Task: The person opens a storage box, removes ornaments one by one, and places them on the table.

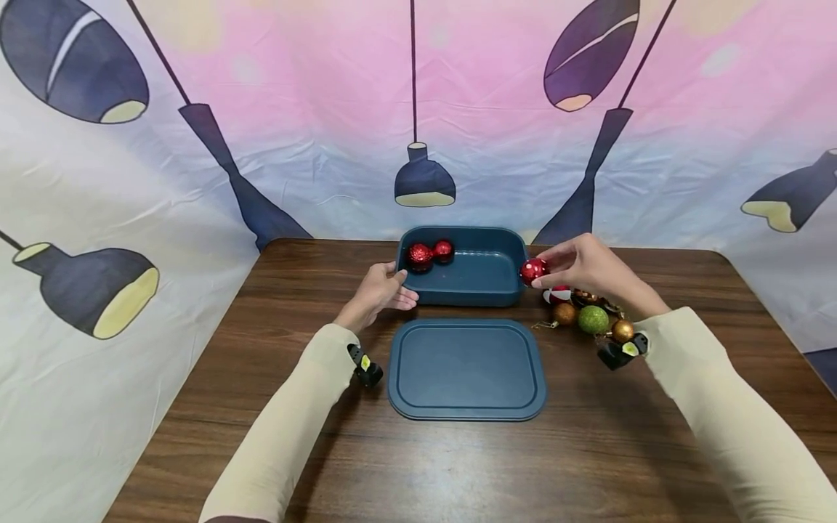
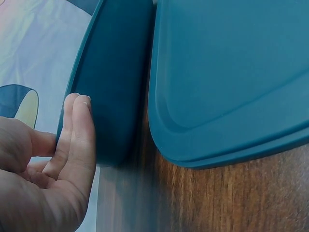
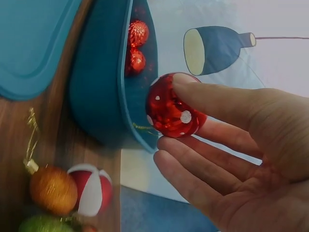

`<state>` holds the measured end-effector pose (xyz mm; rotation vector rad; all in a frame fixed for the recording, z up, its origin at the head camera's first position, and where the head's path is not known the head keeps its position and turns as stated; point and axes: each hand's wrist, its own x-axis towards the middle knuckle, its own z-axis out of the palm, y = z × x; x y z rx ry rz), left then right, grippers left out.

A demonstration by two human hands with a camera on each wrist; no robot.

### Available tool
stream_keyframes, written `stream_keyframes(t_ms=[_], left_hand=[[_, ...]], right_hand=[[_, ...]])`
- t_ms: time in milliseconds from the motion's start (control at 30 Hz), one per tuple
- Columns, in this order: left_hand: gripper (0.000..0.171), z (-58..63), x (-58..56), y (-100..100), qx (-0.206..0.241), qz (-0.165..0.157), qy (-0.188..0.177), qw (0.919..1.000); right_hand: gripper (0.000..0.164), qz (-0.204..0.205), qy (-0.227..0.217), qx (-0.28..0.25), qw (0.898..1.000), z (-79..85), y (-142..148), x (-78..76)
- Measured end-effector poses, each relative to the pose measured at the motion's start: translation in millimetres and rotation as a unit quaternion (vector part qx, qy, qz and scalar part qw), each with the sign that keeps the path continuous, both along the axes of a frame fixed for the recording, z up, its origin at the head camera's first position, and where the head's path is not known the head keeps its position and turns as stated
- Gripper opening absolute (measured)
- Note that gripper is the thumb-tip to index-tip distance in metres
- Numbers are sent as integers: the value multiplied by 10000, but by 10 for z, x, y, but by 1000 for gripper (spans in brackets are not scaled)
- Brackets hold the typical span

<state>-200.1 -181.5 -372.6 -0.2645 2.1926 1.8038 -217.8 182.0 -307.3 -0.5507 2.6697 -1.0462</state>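
An open dark teal box (image 1: 471,296) stands at the table's back edge with two shiny red baubles (image 1: 419,254) in its left end. My left hand (image 1: 381,292) rests at the box's front left corner, thumb by the rim and straight fingers along the outer wall. Between thumb and fingertips, my right hand (image 1: 582,265) pinches a glossy red bauble (image 1: 534,272) with white dots. That bauble is at the box's right rim, and its gold cord (image 3: 142,127) trails over the rim in the right wrist view.
A matching flat lid (image 1: 467,370) lies on the wooden table (image 1: 451,465) in front of the box. More ornaments lie under my right wrist: a green ball (image 1: 593,319), orange-gold balls (image 1: 564,314) and a red-and-white one (image 1: 556,294). A printed cloth (image 1: 340,174) hangs behind.
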Motion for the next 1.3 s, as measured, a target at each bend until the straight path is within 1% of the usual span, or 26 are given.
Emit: stream_keyframes(t_ms=[200,333,533,700,800,967,1033,1300], left_hand=[[61,12,3,8,-13,0,-3,10000],[62,16,7,8,-25,0,12,10000],[62,8,5,7,-24,-2,36,10000],[61,-2,-1,6,-48,25,25,10000],[61,-4,2,3,-37,25,18,10000],[61,0,11,-6,-31,35,40,10000],[62,2,13,-7,-33,45,54,10000],[62,8,11,-2,-22,40,35,10000]], right_hand=[[51,89,194,369,9991,-28,192,125],[50,86,115,444,9989,-89,296,203],[47,237,-28,404,9989,-211,399,310],[45,305,-19,499,9983,-326,450,397],[43,437,-95,420,9981,-389,471,438],[41,718,-365,-46,9967,-466,483,478],[40,755,-444,-126,9961,-496,484,482],[39,616,-745,-155,9952,-604,482,492]])
